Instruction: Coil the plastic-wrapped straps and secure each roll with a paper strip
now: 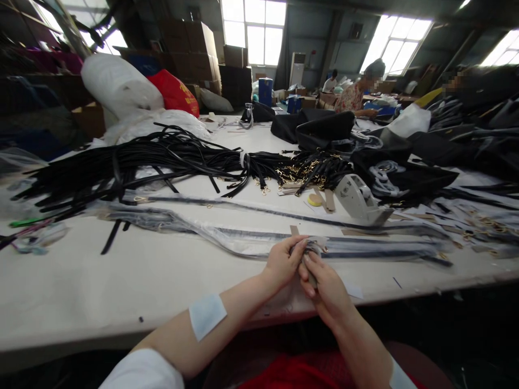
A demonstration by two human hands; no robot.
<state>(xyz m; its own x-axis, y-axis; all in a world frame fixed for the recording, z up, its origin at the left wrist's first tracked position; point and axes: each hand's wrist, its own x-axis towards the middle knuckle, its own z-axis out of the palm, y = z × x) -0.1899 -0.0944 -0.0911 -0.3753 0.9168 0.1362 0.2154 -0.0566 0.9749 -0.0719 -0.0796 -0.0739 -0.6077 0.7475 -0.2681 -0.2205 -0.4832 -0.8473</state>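
My left hand (286, 259) and my right hand (324, 278) meet close to the table's front edge. Fingers of both are closed around a small greyish bundle (312, 276) with crumpled clear plastic at its top; the fingers cover most of it, so its exact kind is hidden. Just beyond the hands, dark straps in clear plastic sleeves (377, 249) lie lengthwise across the white table (81, 292). Another sleeved strap (251, 208) runs behind them, with a gold clasp at its left end.
A large pile of black straps (162, 154) with gold clasps (300, 168) lies across the table behind. A grey tape dispenser (359, 200) and a yellow tape roll (314, 200) stand right of centre. More straps (486, 224) are heaped at right. Other people (351, 97) work farther back.
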